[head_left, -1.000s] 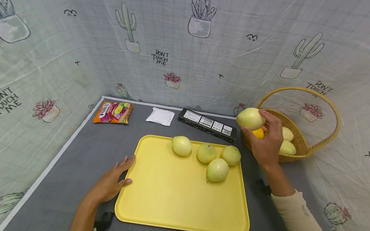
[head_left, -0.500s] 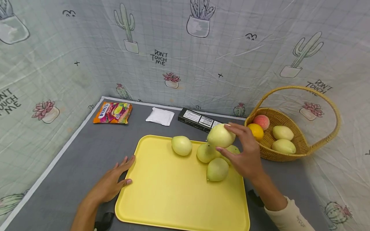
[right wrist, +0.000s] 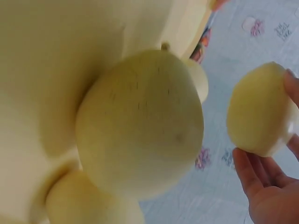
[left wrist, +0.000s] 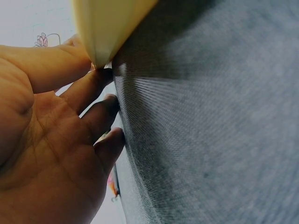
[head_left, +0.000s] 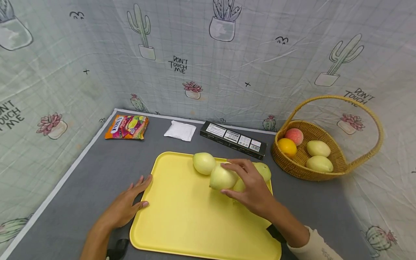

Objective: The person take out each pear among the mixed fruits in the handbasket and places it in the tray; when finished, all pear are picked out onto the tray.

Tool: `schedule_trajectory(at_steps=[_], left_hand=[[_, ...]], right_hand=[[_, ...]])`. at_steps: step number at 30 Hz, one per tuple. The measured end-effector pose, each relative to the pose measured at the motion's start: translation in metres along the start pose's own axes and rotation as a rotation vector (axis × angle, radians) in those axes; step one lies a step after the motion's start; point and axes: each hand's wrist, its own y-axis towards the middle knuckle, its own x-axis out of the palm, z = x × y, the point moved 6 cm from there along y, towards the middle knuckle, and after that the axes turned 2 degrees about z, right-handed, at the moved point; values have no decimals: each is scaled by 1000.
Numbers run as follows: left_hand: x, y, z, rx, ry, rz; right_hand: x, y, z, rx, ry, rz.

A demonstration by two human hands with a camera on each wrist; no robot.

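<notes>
In the head view my right hand [head_left: 255,189] holds a pale yellow-green pear [head_left: 221,178] low over the far part of the yellow tray [head_left: 195,220], thumb below and fingers above. The right wrist view shows the same held pear [right wrist: 257,112] at the fingertips, beside a large pear [right wrist: 140,121] on the tray. Another pear [head_left: 204,163] sits near the far rim. Others, including a pear [head_left: 262,171] at the far right corner, are partly hidden by my right hand. My left hand [head_left: 121,206] rests with spread fingers against the tray's left rim.
A wicker basket [head_left: 339,175] at the right holds a peach [head_left: 294,137], an orange [head_left: 287,147] and two pale oval fruits [head_left: 319,164]. Behind the tray lie a black box [head_left: 233,139], a white packet [head_left: 180,130] and a candy bag [head_left: 127,127]. A printed curtain encloses the table.
My right hand has carried the pear leftward and down from above the basket to over the tray, uncovering the basket's fruit. My left hand has stayed at the tray's edge.
</notes>
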Motion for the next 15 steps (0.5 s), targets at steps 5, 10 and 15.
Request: schedule_trajectory(at_steps=[5, 10, 15], left_hand=[[0, 0, 0, 3, 3, 4], [0, 0, 0, 8, 4, 3], [0, 0, 0, 4, 6, 3]], right_hand=[[18, -3, -4, 7, -5, -107], [31, -5, -5, 26, -51, -185], [40, -7, -5, 36, -85, -232]])
